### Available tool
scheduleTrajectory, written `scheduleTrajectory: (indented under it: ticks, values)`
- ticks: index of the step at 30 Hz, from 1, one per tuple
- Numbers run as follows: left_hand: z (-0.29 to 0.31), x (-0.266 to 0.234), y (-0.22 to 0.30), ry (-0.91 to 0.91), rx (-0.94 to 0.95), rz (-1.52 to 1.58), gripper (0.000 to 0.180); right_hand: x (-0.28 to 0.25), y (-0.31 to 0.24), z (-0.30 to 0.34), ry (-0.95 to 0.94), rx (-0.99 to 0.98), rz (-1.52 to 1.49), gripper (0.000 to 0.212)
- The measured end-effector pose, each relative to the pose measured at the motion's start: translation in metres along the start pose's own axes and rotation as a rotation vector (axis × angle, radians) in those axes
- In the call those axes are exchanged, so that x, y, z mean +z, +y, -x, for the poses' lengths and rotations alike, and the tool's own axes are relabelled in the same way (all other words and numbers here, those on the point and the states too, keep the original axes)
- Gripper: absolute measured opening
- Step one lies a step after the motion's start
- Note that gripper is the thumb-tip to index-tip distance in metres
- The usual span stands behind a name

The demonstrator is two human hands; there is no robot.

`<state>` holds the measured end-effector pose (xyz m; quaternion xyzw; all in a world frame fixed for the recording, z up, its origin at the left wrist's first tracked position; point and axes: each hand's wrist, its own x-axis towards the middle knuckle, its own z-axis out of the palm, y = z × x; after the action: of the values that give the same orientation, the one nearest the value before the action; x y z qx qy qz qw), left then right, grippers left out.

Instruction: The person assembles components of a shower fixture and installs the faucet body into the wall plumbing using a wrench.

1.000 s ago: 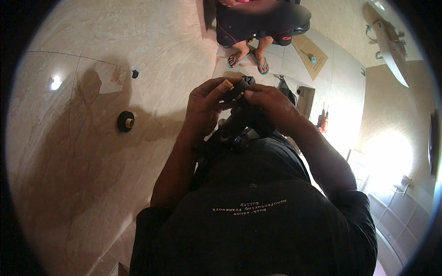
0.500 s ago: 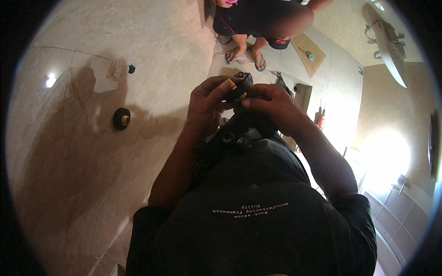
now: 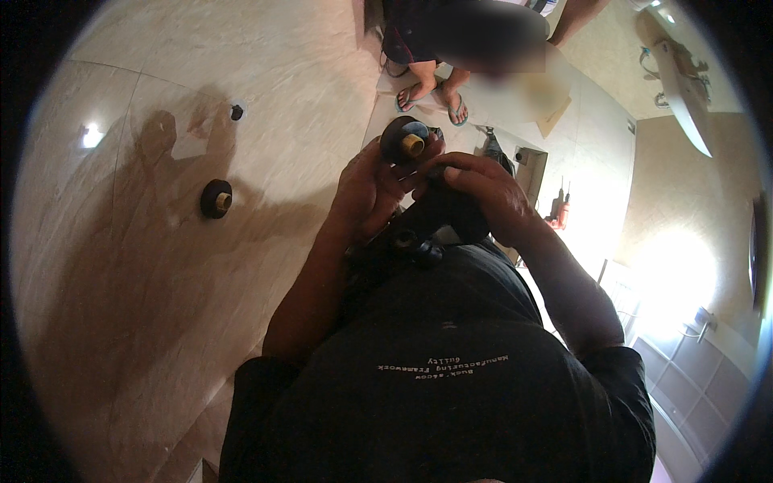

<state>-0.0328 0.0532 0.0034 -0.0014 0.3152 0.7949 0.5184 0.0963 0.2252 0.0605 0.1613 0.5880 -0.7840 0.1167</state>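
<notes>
Black shirt (image 3: 435,410): nearest the camera; best kept clear of the part in hand, since loose cloth could snag.
Left hand (image 3: 362,191): its fingers are holding the black disc (image 3: 393,142) from beneath and along its edge; a firm rim grip should suit it better than pressure on the brass stub (image 3: 413,146).
Right hand (image 3: 489,191): fingers bent close beside the left fingertips, dark shapes below them; I cannot tell whether they pinch anything. Steadying the disc from this side would likely stop it tipping.
Disc's place: up beyond the left palm, in front of the body, stub facing the camera; this angle is good for checking the stub for grit.
Wall disc (image 3: 212,194): similar, on the pale wall (image 3: 278,298) to the left, useful for comparing fit.
Wall hole (image 3: 237,111): dark, beyond that disc; its edge deserves a look.
Co-worker's foot (image 3: 405,98): farther off, in a flip-flop; a dropped disc might roll there.
</notes>
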Motion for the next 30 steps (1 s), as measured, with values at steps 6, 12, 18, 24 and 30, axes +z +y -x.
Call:
scheduleTrajectory:
  ticks: [6,12,18,24,30]
  values:
    - [0.008,0.024,0.003,0.055,0.094,0.095,0.040,0.011,0.022,0.014,0.043,-0.305,-0.003,0.043]
    - [0.013,0.040,0.008,0.215,0.338,-0.038,0.034,0.016,0.024,0.031,0.054,-0.437,0.029,0.053]
    - [0.026,0.026,0.002,0.233,0.510,-1.169,0.038,0.011,0.045,0.034,0.062,-0.627,0.046,0.043]
    - [0.016,0.030,-0.009,0.369,0.356,-0.403,0.025,0.006,0.047,0.040,0.090,-0.673,0.140,0.026]
    - [0.014,0.035,-0.015,0.178,0.416,-0.332,0.022,0.006,0.047,0.041,-0.022,-0.839,0.219,0.022]
